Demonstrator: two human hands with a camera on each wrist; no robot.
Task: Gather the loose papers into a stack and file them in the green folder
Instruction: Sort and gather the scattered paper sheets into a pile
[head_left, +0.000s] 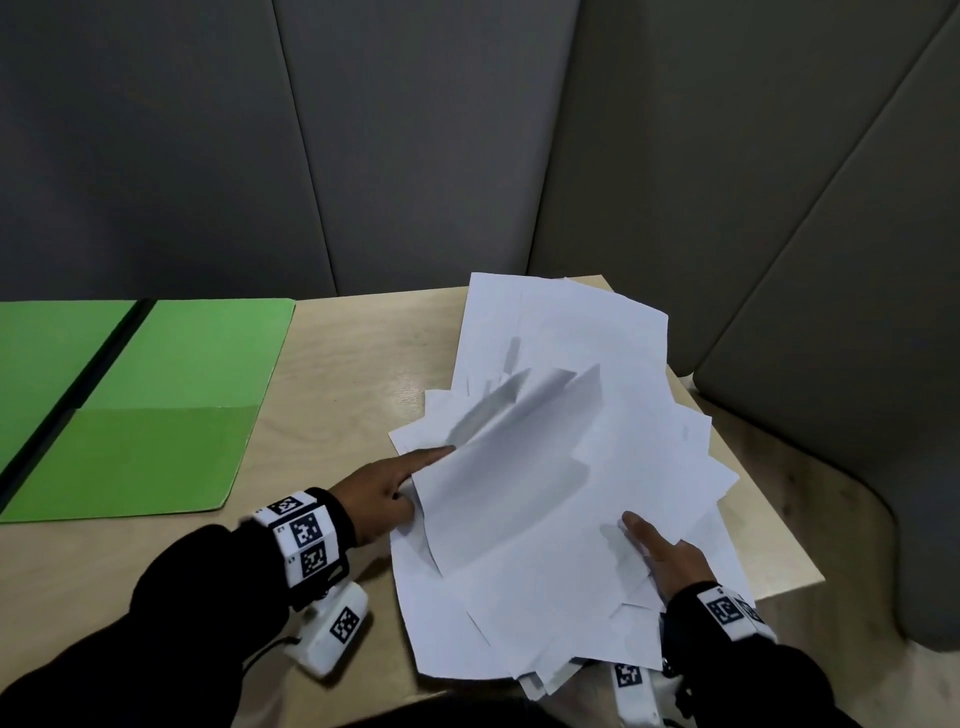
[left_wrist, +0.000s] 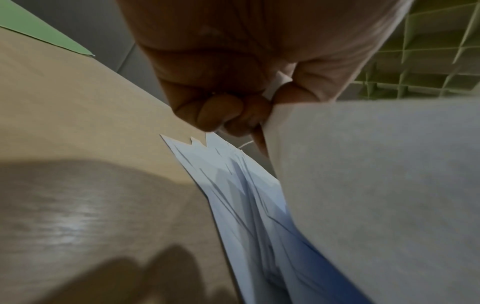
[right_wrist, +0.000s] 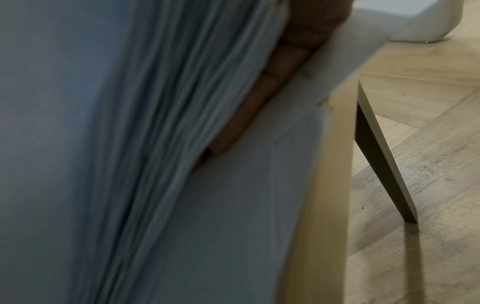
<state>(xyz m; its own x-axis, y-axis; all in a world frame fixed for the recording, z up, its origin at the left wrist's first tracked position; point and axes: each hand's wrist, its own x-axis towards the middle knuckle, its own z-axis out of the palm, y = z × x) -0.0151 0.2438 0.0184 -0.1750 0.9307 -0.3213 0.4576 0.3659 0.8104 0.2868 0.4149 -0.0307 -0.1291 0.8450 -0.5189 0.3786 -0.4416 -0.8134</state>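
An untidy pile of white papers (head_left: 571, 322) covers the right half of the wooden table (head_left: 343, 384). My left hand (head_left: 400, 483) is at the pile's left edge; the left wrist view shows its thumb and curled fingers (left_wrist: 228, 115) pinching a top sheet (left_wrist: 376, 185) lifted off the papers (left_wrist: 241, 185) below. My right hand (head_left: 660, 551) is on the pile's near right side, thumb on top. In the right wrist view its fingers (right_wrist: 259, 98) lie slid between the sheets (right_wrist: 161, 144). The green folder (head_left: 156, 405) lies open at the left, its corner (left_wrist: 39, 30) far from my left hand.
Some sheets overhang the table's near edge and reach its right edge (head_left: 779, 551). Grey padded panels (head_left: 415, 145) close off the back and right. A table leg (right_wrist: 384, 160) and wooden floor show below. Bare tabletop lies between folder and pile.
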